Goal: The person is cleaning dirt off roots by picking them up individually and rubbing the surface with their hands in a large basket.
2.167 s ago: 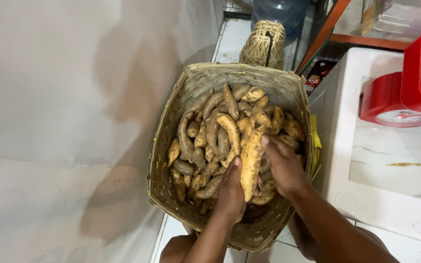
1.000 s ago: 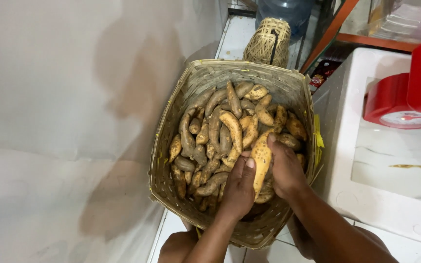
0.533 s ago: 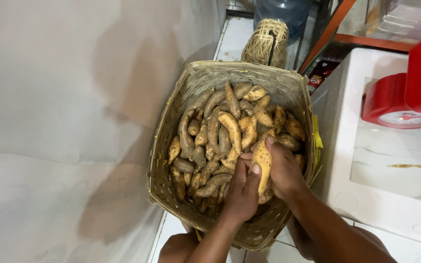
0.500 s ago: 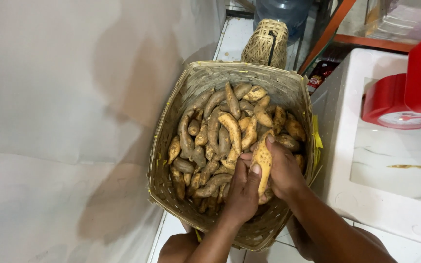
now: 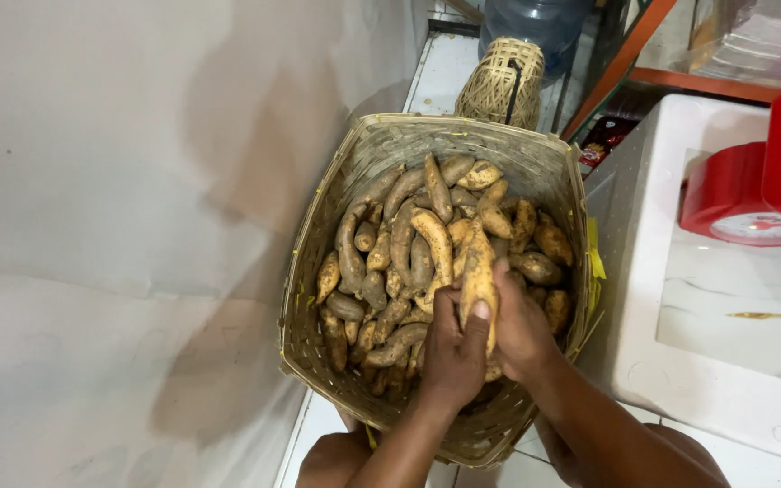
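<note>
Both hands close around one long sweet potato (image 5: 479, 276), left hand (image 5: 452, 352) and right hand (image 5: 522, 330) gripping its lower end, its long axis pointing toward the frame's top, above the woven basket (image 5: 318, 271) at centre.

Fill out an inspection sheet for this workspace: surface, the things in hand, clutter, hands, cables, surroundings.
Surface: pale tiled floor under the basket; white marbled counter to the right.
Things in hand: one long dirty sweet potato, held upright over a woven basket heaped with more tubers.
Clutter: small woven basket behind the big one; red scale on the counter.
Hands: left hand and right hand both grip the sweet potato.
Cables: nothing seen.
Surroundings: white wall on the left; blue water bottle and an orange shelf frame at the back.
</note>
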